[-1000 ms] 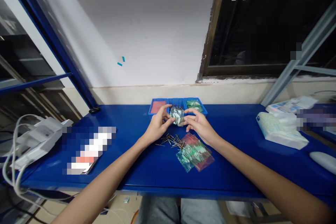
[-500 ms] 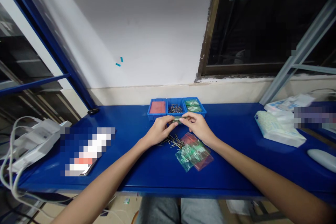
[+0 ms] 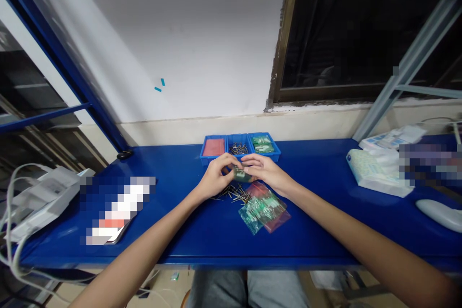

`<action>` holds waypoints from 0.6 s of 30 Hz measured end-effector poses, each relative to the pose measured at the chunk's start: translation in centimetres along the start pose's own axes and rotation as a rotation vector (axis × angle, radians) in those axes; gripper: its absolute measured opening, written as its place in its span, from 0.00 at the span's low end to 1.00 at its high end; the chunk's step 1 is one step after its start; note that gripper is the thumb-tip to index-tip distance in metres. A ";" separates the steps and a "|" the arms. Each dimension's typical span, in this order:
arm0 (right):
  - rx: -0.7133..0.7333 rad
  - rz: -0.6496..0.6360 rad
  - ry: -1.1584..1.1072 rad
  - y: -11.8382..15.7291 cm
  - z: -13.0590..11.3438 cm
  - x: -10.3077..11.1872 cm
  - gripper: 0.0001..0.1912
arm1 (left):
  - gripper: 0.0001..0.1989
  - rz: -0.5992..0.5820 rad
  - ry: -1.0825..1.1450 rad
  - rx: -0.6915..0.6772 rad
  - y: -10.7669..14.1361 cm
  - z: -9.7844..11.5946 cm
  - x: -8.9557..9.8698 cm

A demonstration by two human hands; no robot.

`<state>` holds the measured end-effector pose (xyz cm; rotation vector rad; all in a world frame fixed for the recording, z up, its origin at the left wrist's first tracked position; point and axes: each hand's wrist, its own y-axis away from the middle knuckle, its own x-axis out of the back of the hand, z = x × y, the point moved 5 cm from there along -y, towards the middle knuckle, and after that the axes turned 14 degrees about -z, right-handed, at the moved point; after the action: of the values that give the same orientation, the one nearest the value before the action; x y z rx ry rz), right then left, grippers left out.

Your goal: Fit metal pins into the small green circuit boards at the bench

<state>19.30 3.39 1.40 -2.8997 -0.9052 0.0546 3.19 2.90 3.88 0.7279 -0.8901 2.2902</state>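
Note:
My left hand (image 3: 217, 176) pinches a small green plastic bag (image 3: 241, 174) above the middle of the table. The fingers of my right hand (image 3: 266, 172) are closed at the bag's upper right edge. Something thin shows at the bag's mouth, too small to make out. Just below my hands lies a loose pile of screws (image 3: 237, 194), partly behind the left hand. Beside it, overlapping green bags (image 3: 265, 207) and red bags (image 3: 280, 221) lie flat below my right hand.
Behind my hands stand three joined blue bins: one with red bags (image 3: 215, 147), one with screws (image 3: 238, 148), one with green bags (image 3: 263, 144). A power strip (image 3: 46, 197) with cables is at left, near a blurred phone-like object (image 3: 121, 211). A tissue pack (image 3: 375, 173) lies right.
The green bag has turned and hangs lower, showing more of its face between my hands. My right fingers have shifted along its upper edge. The view has moved slightly.

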 end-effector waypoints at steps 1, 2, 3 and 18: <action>0.005 -0.015 0.011 0.0 -0.1 -0.1 0.19 | 0.05 0.011 0.010 -0.008 0.0 0.1 0.0; 0.007 -0.029 0.028 0.0 -0.2 -0.3 0.19 | 0.04 0.017 0.018 -0.009 -0.1 0.1 0.0; 0.007 -0.041 0.049 -0.1 -0.3 -0.4 0.19 | 0.04 0.020 0.023 -0.003 -0.1 0.1 -0.1; -0.032 0.469 1.019 -2.2 -3.6 10.6 0.09 | 0.16 -0.034 -0.242 0.083 -8.3 -1.5 0.2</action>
<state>27.02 10.93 5.19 -2.5089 -0.0429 -1.2464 8.23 9.12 6.54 1.0665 -0.8850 2.2525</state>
